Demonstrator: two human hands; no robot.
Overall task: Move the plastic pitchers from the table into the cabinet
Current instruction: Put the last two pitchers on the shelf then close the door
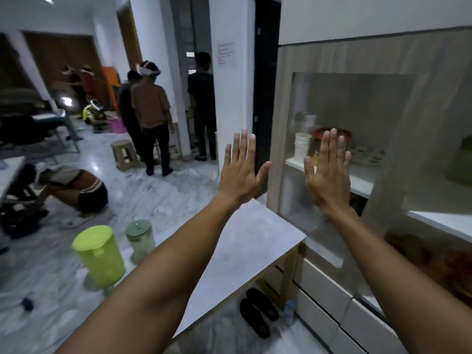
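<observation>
Two plastic pitchers stand at the left end of the white table [245, 241]: a lime-green pitcher [99, 254] with a lid, and behind it a clear pitcher with a pale green lid [140, 240]. My left hand [241, 169] is raised flat with fingers spread, above the table's far end. My right hand [328, 172] is raised the same way in front of the cabinet's glass door [357, 111]. Both hands hold nothing. The cabinet [288, 103] stands on the right; its door looks closed.
Behind the glass, a shelf carries stacked white cups [302, 146], a red-lidded container [316, 134] and other items. Black sandals [256, 312] and a small bottle [290, 311] lie under the table. Several people stand or crouch on the marble floor at left, near a plastic stool [125, 154].
</observation>
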